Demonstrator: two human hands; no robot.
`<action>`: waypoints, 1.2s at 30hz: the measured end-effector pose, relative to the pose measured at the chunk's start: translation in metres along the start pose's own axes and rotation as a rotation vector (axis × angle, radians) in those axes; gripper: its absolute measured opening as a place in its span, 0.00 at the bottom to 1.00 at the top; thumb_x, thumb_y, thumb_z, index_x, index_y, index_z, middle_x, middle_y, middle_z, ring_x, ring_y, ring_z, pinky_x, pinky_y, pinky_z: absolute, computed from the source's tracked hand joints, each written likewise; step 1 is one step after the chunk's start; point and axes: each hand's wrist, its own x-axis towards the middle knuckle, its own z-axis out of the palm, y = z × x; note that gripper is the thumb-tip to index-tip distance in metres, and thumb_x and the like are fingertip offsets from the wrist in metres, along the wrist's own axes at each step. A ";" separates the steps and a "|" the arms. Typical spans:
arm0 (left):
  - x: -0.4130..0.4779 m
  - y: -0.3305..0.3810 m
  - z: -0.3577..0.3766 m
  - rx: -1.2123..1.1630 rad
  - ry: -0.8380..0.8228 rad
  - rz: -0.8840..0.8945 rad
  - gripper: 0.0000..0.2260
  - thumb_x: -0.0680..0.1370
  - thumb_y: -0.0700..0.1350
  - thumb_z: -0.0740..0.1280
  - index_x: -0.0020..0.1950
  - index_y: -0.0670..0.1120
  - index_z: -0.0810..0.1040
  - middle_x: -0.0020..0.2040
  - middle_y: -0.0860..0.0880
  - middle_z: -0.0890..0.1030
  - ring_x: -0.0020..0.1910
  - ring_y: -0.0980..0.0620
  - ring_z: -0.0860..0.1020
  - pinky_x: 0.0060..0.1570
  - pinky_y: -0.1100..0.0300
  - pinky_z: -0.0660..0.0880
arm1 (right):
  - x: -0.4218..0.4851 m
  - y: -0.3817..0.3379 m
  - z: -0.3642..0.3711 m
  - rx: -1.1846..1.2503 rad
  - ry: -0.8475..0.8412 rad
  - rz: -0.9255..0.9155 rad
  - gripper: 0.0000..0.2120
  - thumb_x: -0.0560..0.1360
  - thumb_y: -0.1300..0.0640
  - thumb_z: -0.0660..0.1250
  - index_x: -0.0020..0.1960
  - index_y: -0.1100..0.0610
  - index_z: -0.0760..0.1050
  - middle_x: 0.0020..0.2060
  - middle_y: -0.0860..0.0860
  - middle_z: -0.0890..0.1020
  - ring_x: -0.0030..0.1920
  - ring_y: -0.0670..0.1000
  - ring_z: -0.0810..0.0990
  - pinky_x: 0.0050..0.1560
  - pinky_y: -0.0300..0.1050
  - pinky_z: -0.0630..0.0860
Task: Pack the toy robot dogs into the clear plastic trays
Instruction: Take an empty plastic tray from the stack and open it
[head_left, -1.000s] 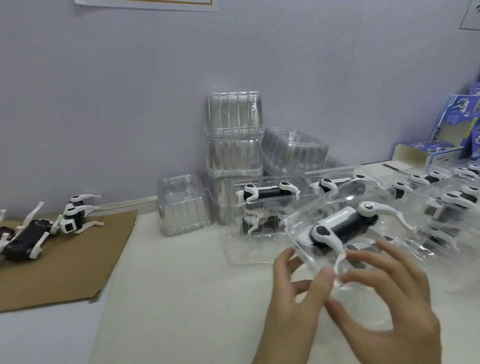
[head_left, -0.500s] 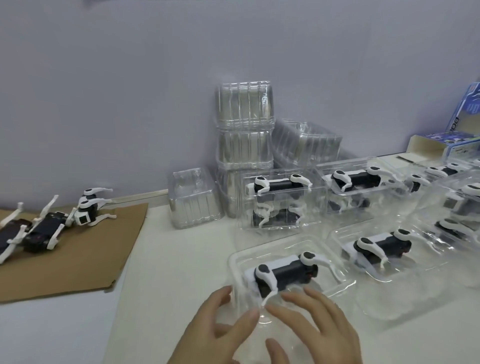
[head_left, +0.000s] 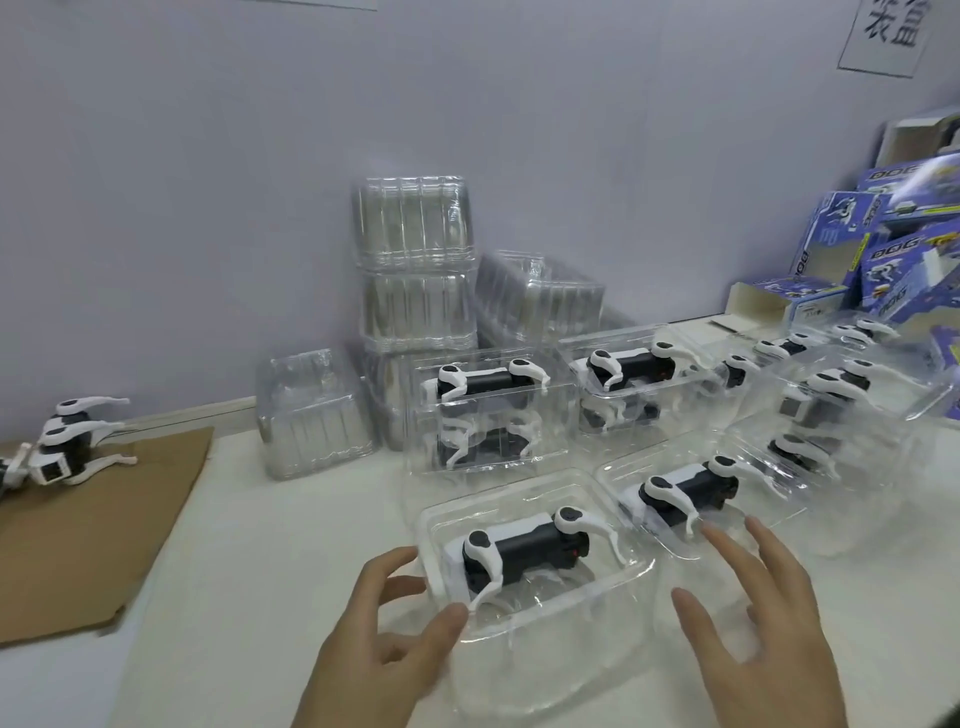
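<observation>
Near the worktop's front edge, the left hand (head_left: 387, 631) seemingly touched the tray (head_left: 641, 569) holding a dog (head_left: 524, 551); the right hand (head_left: 761, 623) hovered open, empty.

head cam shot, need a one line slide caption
Both hands, left and right, flank a clear tray holding a toy robot dog.

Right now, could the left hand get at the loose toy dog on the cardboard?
Probably yes. The left hand is open beside the nearest tray, and only bare table lies between it and the loose toy dog, though far off.
</observation>
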 end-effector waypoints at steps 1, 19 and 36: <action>0.001 0.000 0.003 -0.005 -0.004 0.007 0.27 0.61 0.57 0.75 0.59 0.60 0.74 0.57 0.55 0.81 0.35 0.46 0.85 0.47 0.49 0.81 | 0.003 0.009 -0.001 -0.005 -0.008 -0.009 0.31 0.68 0.71 0.77 0.63 0.45 0.77 0.71 0.46 0.70 0.68 0.53 0.71 0.55 0.31 0.68; 0.016 0.007 0.066 0.038 -0.117 0.125 0.35 0.66 0.48 0.81 0.65 0.66 0.66 0.61 0.61 0.72 0.42 0.58 0.84 0.48 0.68 0.77 | -0.012 -0.038 0.006 0.046 -0.005 -0.614 0.18 0.80 0.48 0.57 0.51 0.51 0.85 0.58 0.48 0.84 0.60 0.44 0.78 0.61 0.37 0.71; 0.048 -0.039 -0.097 0.164 0.352 0.117 0.13 0.78 0.35 0.65 0.41 0.51 0.82 0.36 0.51 0.82 0.28 0.54 0.74 0.31 0.60 0.70 | -0.029 -0.115 0.070 0.258 -0.460 -0.701 0.11 0.70 0.54 0.66 0.48 0.46 0.85 0.47 0.38 0.83 0.49 0.37 0.80 0.58 0.27 0.70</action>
